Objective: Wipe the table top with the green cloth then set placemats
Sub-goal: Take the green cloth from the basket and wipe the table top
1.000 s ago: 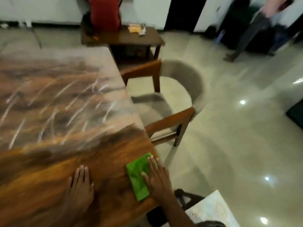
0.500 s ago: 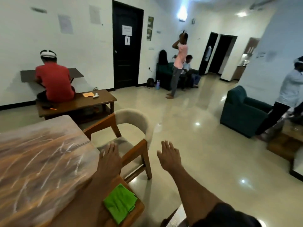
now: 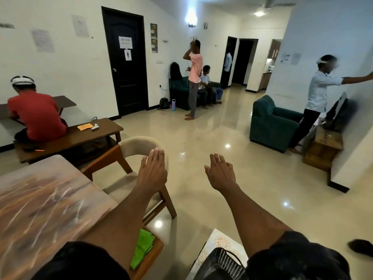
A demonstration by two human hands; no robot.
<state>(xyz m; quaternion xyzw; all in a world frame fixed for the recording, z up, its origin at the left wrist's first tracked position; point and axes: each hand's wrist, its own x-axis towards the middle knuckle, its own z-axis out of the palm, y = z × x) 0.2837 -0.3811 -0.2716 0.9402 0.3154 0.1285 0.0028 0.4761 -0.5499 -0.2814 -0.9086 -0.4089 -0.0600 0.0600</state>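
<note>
Holding our left hand point(image 3: 151, 174) and right hand point(image 3: 220, 174) spread and empty, we should grip the green cloth point(image 3: 142, 248) on the near bench point(image 3: 40, 199) corner and wipe evenly.

Both bare forearms reach forward, side by side and apart. The left hand point(image 3: 151, 173) is flat, palm down, fingers straight and together. The right hand point(image 3: 220, 174) lies likewise, holding nothing.

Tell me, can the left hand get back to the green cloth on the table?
Probably yes. The left hand is open, holds nothing and hangs in the air. The green cloth lies uncovered at the table corner, beside that arm.
</note>
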